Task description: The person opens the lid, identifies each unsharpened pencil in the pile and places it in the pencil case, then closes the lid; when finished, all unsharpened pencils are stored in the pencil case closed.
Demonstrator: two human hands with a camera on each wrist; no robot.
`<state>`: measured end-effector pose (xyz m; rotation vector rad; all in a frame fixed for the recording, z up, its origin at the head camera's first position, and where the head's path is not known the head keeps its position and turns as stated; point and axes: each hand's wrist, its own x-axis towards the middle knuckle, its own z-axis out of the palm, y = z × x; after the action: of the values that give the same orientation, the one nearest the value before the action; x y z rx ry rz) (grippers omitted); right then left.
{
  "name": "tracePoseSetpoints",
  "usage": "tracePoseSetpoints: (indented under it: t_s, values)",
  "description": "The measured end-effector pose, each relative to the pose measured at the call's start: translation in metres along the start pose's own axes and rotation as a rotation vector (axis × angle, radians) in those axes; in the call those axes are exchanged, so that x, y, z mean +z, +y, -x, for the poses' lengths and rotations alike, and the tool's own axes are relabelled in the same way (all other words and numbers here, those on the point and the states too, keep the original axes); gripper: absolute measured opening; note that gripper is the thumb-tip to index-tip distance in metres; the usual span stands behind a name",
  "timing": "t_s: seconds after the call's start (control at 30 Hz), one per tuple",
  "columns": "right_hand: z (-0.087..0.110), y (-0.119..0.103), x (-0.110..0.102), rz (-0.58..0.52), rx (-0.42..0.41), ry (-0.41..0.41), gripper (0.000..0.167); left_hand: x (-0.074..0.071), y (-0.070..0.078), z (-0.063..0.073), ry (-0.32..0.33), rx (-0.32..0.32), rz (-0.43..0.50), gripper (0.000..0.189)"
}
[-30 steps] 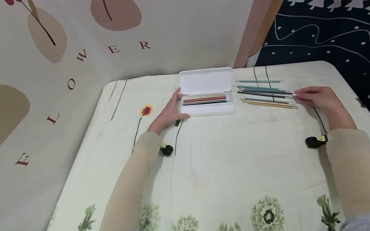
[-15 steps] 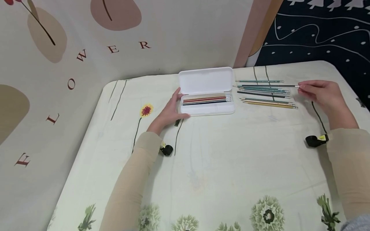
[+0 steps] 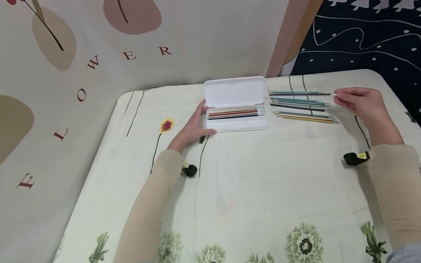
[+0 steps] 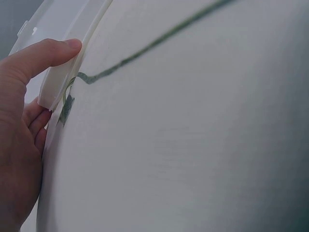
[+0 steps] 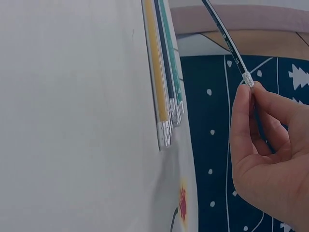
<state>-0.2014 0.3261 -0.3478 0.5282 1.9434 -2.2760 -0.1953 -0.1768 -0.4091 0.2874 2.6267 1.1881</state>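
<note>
At the far side of the table lies an open white pencil case (image 3: 236, 126), with several red, pale and dark pencils (image 3: 234, 114) inside. My left hand (image 3: 190, 129) holds its left end, thumb at the front edge; in the left wrist view the thumb lies over the rim and the curled fingers sit below. My right hand (image 3: 363, 106) pinches a dark striped pencil (image 5: 226, 36) by its metal-banded end between thumb and fingertips. That pencil is level, tip pointing left, just in front of a lone teal pencil (image 3: 283, 92) at the back.
Right of the case lie several loose pencils, among them teal pencils (image 3: 296, 99), dark pencils (image 3: 299, 107) and yellow pencils (image 3: 306, 118). The case's lid (image 3: 234, 91) stands raised behind it. A flower-printed cloth covers the table (image 3: 256, 182); a patterned wall cloth (image 3: 197, 65) hangs behind.
My right hand has lifted the dark pencil from the middle of the loose pencils and carried it back toward the lone teal one, then slightly left. My left hand stays on the case.
</note>
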Motion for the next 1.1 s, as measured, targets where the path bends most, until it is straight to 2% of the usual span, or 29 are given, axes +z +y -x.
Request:
tracePoseSetpoints:
  t_s: [0.2, 0.43, 0.6, 1.1]
  values:
    - [0.002, -0.002, 0.010, 0.035, 0.009, -0.003, 0.011, 0.000, -0.002, -0.001, 0.000, 0.001, -0.002, 0.119]
    - [0.003, -0.001, 0.020, -0.020, -0.033, -0.061, 0.012, 0.001, -0.002, -0.001, -0.002, -0.006, -0.003, 0.119]
    - [0.002, -0.001, 0.028, -0.051, -0.031, -0.090, 0.013, 0.000, -0.003, -0.001, -0.001, -0.001, -0.005, 0.119]
    - [-0.003, 0.003, 0.056, 0.046, 0.024, -0.103, 0.019, 0.000, -0.001, -0.002, -0.001, -0.017, -0.009, 0.120]
